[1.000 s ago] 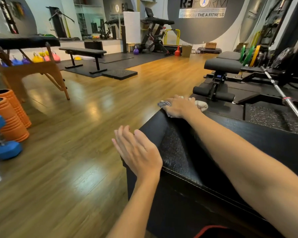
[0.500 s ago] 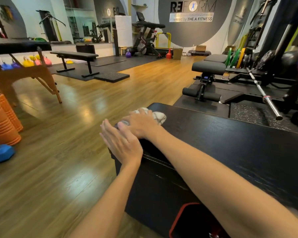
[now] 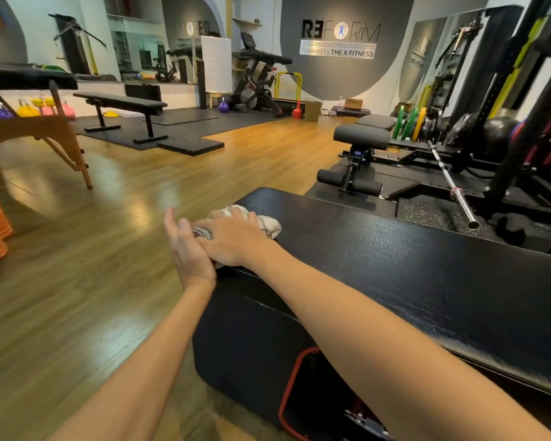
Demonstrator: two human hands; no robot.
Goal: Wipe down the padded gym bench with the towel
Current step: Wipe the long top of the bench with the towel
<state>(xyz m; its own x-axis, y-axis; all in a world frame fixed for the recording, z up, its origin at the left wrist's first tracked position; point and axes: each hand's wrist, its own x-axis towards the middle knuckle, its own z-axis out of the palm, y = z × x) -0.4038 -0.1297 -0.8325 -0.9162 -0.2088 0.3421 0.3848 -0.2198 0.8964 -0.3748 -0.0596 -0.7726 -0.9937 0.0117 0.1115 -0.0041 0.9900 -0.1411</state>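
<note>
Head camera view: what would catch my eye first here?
Two bare arms reach over a black padded bench. The right hand presses a white towel onto its near-left corner, and the left hand stands open against it. Behind, a barbell lies at right.

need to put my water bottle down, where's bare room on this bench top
The padded bench top lies bare from the towel rightward, between the right forearm and the far edge. The left edge is crowded: right hand on the towel, left hand against it.

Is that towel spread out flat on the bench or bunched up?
Bunched up. The towel sits as a crumpled wad under the right hand near the padded bench's edge.
</note>
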